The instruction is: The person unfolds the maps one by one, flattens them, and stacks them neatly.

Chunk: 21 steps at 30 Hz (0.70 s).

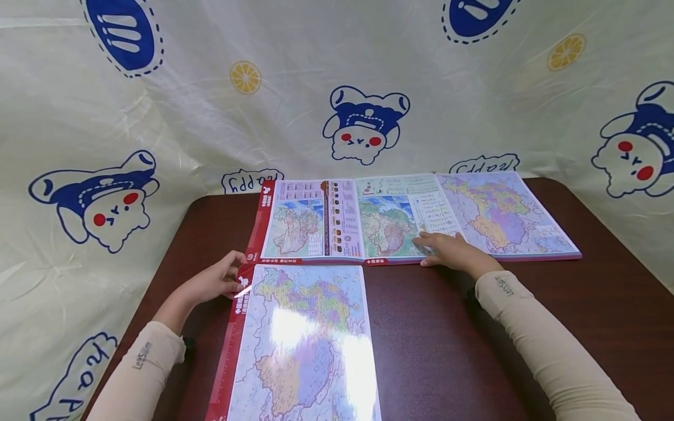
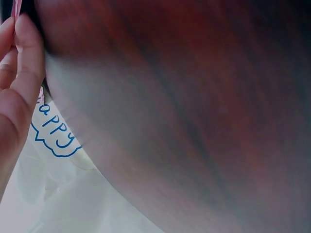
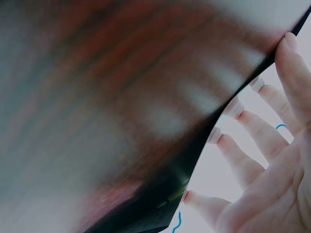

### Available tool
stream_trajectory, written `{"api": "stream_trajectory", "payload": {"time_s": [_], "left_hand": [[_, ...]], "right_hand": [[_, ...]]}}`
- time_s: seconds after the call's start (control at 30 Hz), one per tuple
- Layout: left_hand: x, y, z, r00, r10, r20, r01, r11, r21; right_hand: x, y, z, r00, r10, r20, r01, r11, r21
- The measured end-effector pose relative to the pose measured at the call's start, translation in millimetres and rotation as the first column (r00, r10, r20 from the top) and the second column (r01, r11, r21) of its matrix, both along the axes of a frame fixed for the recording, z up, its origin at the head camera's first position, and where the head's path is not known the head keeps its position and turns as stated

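Observation:
A glossy map [image 1: 295, 374] with a red strip down its left side lies at the front of the table. My left hand [image 1: 210, 282] pinches its upper left corner; in the left wrist view the thumb and fingers [image 2: 29, 53] close on a thin pinkish edge. Behind it an unfolded map [image 1: 392, 234] stretches across the far side, with several panels and its own red left strip. My right hand [image 1: 451, 251] rests on that map's middle panel near the front edge, fingers spread and fairly straight. The right wrist view shows the spread fingers [image 3: 252, 131] from the palm side.
Both maps lie on a dark reddish-brown table [image 1: 432, 339] with rounded far corners. A pale curtain [image 1: 295, 128] printed with blue cartoon figures hangs close behind it and along the sides. Strong glare whitens part of the front map.

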State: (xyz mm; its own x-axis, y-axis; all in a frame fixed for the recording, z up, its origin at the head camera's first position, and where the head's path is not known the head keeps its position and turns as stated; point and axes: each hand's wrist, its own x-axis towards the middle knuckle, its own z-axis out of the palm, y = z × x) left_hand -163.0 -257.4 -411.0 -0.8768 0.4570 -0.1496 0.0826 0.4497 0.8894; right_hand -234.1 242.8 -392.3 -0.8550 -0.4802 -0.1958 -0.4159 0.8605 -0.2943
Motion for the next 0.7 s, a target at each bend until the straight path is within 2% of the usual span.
{"api": "stream_trajectory", "payload": {"time_s": [0.37, 0.5, 0.7], "left_hand": [[-3.9, 1.8, -1.4, 0.999, -0.015, 0.036, 0.014, 0.999, 0.038], [-4.4, 5.5, 0.1, 1.0, 0.006, 0.02, -0.007, 0.998, 0.065], [-7.0, 11.6, 1.5, 0.999, 0.043, 0.009, -0.043, 0.987, 0.157]], "right_hand": [[0.8, 0.0, 1.0, 1.0, -0.003, 0.007, 0.003, 1.0, -0.001], [0.9, 0.2, 1.0, 1.0, -0.008, 0.016, 0.008, 1.0, -0.006], [1.6, -0.1, 0.5, 1.0, -0.002, 0.01, 0.002, 1.0, -0.003]]}}
